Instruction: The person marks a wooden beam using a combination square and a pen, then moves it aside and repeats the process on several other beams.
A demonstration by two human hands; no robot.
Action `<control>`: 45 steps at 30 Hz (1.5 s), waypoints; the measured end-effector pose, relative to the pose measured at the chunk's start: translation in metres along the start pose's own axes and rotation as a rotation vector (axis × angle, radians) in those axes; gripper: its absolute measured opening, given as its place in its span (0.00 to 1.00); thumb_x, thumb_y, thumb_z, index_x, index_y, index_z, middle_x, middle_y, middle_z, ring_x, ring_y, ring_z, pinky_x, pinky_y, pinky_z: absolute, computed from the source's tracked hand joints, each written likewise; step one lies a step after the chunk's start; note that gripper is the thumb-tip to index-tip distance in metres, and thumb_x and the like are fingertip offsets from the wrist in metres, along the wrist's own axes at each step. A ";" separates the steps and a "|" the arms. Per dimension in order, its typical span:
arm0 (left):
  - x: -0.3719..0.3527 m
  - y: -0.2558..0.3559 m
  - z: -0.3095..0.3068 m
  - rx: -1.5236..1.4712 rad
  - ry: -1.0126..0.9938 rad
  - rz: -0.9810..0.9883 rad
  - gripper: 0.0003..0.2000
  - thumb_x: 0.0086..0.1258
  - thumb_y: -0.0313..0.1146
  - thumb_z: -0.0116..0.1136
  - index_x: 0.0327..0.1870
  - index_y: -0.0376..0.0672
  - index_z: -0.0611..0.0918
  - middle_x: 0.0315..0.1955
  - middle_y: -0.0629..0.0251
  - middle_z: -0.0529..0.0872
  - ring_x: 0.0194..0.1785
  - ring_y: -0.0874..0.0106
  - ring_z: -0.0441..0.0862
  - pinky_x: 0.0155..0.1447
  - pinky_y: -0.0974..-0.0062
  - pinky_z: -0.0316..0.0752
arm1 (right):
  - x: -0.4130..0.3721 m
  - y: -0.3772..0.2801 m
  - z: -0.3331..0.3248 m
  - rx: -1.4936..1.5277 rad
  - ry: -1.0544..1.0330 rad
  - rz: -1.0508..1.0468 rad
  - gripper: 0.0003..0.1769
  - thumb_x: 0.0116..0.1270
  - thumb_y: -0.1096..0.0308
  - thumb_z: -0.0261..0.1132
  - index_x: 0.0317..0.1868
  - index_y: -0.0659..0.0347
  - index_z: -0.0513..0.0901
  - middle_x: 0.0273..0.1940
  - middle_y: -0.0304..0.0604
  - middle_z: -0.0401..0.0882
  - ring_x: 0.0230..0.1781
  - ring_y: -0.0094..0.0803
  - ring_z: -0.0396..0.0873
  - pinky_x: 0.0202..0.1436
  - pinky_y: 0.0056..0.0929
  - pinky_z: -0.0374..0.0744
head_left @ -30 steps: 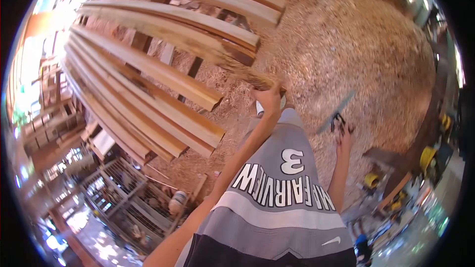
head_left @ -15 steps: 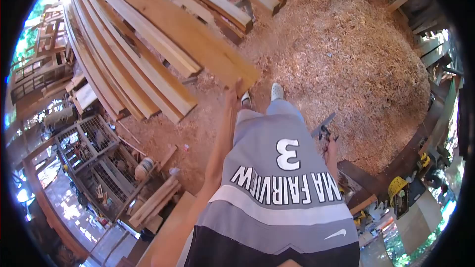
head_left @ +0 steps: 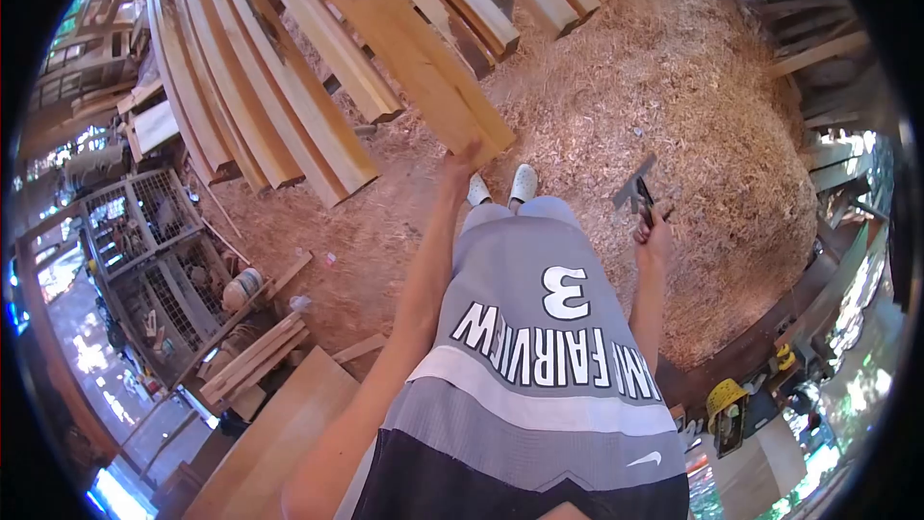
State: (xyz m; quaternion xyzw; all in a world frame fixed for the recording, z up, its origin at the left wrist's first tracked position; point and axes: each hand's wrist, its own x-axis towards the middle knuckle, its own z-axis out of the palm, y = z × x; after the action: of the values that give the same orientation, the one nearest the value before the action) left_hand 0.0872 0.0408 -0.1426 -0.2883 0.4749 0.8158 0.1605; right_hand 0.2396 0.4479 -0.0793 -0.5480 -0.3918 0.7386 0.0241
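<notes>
A wide wooden plank (head_left: 423, 77) stretches away from me, its near end just in front of my shoes. My left hand (head_left: 462, 166) is closed on the edge of that near end, thumb side on top. On the right, away from the plank, my right hand (head_left: 653, 233) is closed around what looks like a metal square (head_left: 633, 185). Its flat grey blade and a crossing dark piece stick out beyond my fingers. The exact shape of the tool's handle is hidden by the hand.
Several long timbers (head_left: 289, 106) lie side by side at the left and beyond the plank. Wood shavings (head_left: 712, 164) heap up on the right. A wire-mesh rack (head_left: 144, 250), short boards (head_left: 255, 356) and a yellow helmet-like object (head_left: 724, 395) are nearer me.
My right hand has swung outward from my side, bringing the metal square up over the shavings. My left hand stays on the plank's end. The view has shifted slightly.
</notes>
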 end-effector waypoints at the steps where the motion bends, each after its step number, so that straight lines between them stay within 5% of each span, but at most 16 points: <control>1: -0.004 -0.002 0.002 0.131 0.091 -0.049 0.30 0.71 0.39 0.75 0.68 0.34 0.76 0.59 0.60 0.85 0.60 0.64 0.84 0.65 0.62 0.80 | -0.006 -0.002 0.020 0.036 -0.080 0.005 0.12 0.82 0.59 0.63 0.40 0.57 0.80 0.29 0.34 0.77 0.17 0.18 0.64 0.18 0.20 0.59; 3: -0.016 -0.016 0.005 0.225 0.202 -0.090 0.28 0.71 0.41 0.75 0.65 0.37 0.77 0.55 0.63 0.85 0.58 0.65 0.83 0.64 0.61 0.78 | -0.038 -0.010 0.071 -0.020 -0.141 0.021 0.12 0.82 0.59 0.63 0.39 0.57 0.80 0.29 0.34 0.77 0.18 0.18 0.64 0.19 0.21 0.60; 6: -0.058 -0.034 0.004 0.693 0.628 0.204 0.29 0.69 0.47 0.75 0.63 0.40 0.78 0.49 0.63 0.85 0.55 0.65 0.82 0.63 0.61 0.76 | -0.059 -0.014 0.110 -0.148 -0.322 0.128 0.09 0.80 0.61 0.65 0.42 0.55 0.78 0.31 0.35 0.78 0.19 0.18 0.65 0.21 0.22 0.63; 10: -0.111 0.028 0.026 0.639 -0.566 -0.007 0.32 0.72 0.45 0.72 0.71 0.37 0.73 0.62 0.55 0.83 0.67 0.63 0.79 0.71 0.64 0.74 | -0.092 -0.009 0.145 -0.340 -0.466 0.250 0.12 0.81 0.58 0.65 0.40 0.56 0.79 0.31 0.31 0.78 0.19 0.15 0.65 0.22 0.19 0.65; 12: -0.123 0.027 0.040 0.124 -0.728 -0.028 0.33 0.74 0.44 0.71 0.73 0.35 0.72 0.62 0.53 0.84 0.67 0.64 0.81 0.74 0.65 0.72 | -0.093 0.001 0.152 -0.473 -0.556 0.232 0.12 0.82 0.57 0.65 0.42 0.55 0.79 0.30 0.29 0.76 0.19 0.13 0.65 0.22 0.18 0.65; 15: -0.129 0.033 0.065 -0.262 -0.496 0.080 0.28 0.76 0.43 0.70 0.69 0.36 0.74 0.56 0.59 0.88 0.63 0.67 0.84 0.73 0.67 0.74 | -0.109 -0.002 0.176 -0.626 -0.632 0.262 0.10 0.82 0.59 0.64 0.49 0.57 0.81 0.31 0.31 0.75 0.20 0.14 0.66 0.23 0.17 0.65; 18: -0.118 0.042 0.070 -0.224 -0.474 0.106 0.21 0.78 0.41 0.67 0.62 0.39 0.76 0.53 0.61 0.88 0.58 0.71 0.86 0.66 0.72 0.78 | -0.108 -0.015 0.191 -0.724 -0.839 0.342 0.13 0.82 0.61 0.65 0.54 0.62 0.83 0.37 0.37 0.81 0.29 0.18 0.75 0.32 0.18 0.73; 20: -0.120 0.042 0.082 -0.338 -0.469 0.138 0.15 0.80 0.42 0.65 0.54 0.41 0.77 0.46 0.66 0.88 0.49 0.76 0.87 0.55 0.77 0.80 | -0.111 -0.015 0.208 -1.260 -0.804 -0.130 0.16 0.82 0.62 0.65 0.59 0.65 0.83 0.45 0.39 0.86 0.45 0.23 0.81 0.51 0.24 0.77; 21: -0.119 0.047 0.087 -0.253 -0.410 0.176 0.15 0.81 0.42 0.64 0.53 0.41 0.77 0.42 0.68 0.86 0.44 0.77 0.85 0.50 0.77 0.79 | -0.120 -0.016 0.219 -1.423 -0.770 -0.344 0.18 0.82 0.63 0.64 0.62 0.67 0.84 0.50 0.40 0.88 0.53 0.25 0.82 0.61 0.27 0.77; 24: -0.111 0.074 0.097 0.022 -0.337 0.226 0.16 0.82 0.45 0.62 0.51 0.39 0.78 0.32 0.71 0.80 0.35 0.78 0.79 0.40 0.75 0.74 | -0.138 -0.035 0.244 -1.275 -0.593 -0.619 0.17 0.82 0.64 0.63 0.62 0.66 0.84 0.49 0.41 0.89 0.52 0.25 0.83 0.61 0.28 0.78; 26: -0.115 0.097 0.105 0.277 -0.281 0.346 0.19 0.81 0.48 0.62 0.50 0.39 0.78 0.31 0.70 0.79 0.35 0.78 0.78 0.38 0.73 0.73 | -0.158 -0.047 0.250 -1.198 -0.506 -0.614 0.17 0.82 0.64 0.62 0.62 0.66 0.84 0.49 0.41 0.89 0.53 0.26 0.83 0.62 0.29 0.77; 30: -0.113 0.150 0.109 0.906 -0.332 0.593 0.19 0.76 0.50 0.66 0.44 0.41 0.82 0.27 0.58 0.85 0.35 0.59 0.85 0.42 0.64 0.76 | -0.186 -0.047 0.246 -0.980 -0.541 -0.674 0.16 0.81 0.66 0.64 0.62 0.65 0.84 0.52 0.43 0.88 0.52 0.30 0.83 0.62 0.31 0.77; 33: -0.104 0.153 0.099 1.254 -0.562 0.652 0.16 0.71 0.48 0.69 0.39 0.42 0.85 0.29 0.55 0.88 0.40 0.53 0.87 0.54 0.58 0.75 | -0.201 -0.044 0.246 -1.245 -0.298 -1.379 0.22 0.72 0.65 0.72 0.64 0.62 0.83 0.60 0.48 0.84 0.55 0.44 0.86 0.61 0.38 0.81; 36: -0.103 0.140 0.088 1.460 -0.773 0.716 0.14 0.68 0.45 0.69 0.38 0.43 0.86 0.28 0.56 0.88 0.40 0.55 0.87 0.60 0.59 0.73 | -0.195 -0.043 0.224 -1.554 -0.569 -1.115 0.25 0.69 0.63 0.74 0.65 0.56 0.83 0.60 0.45 0.84 0.55 0.47 0.86 0.58 0.41 0.84; 41: -0.102 0.154 0.091 1.744 -1.088 0.768 0.11 0.63 0.40 0.70 0.37 0.44 0.87 0.29 0.60 0.88 0.41 0.59 0.87 0.64 0.59 0.72 | -0.195 -0.020 0.199 -1.653 -0.489 -1.017 0.20 0.65 0.59 0.76 0.55 0.52 0.86 0.49 0.41 0.86 0.45 0.48 0.88 0.48 0.47 0.85; 45: -0.091 0.165 0.086 1.777 -1.256 1.058 0.13 0.63 0.37 0.68 0.46 0.45 0.88 0.36 0.63 0.89 0.50 0.66 0.87 0.73 0.58 0.68 | -0.197 -0.001 0.190 -1.651 -0.531 -0.948 0.15 0.66 0.58 0.75 0.47 0.57 0.85 0.40 0.44 0.86 0.39 0.50 0.88 0.42 0.50 0.83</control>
State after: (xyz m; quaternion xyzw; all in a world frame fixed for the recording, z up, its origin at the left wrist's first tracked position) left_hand 0.0424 0.0349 0.0592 0.5991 0.7682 0.1675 0.1516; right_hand 0.1598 0.2521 0.0945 0.0043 -0.9557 0.2462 -0.1613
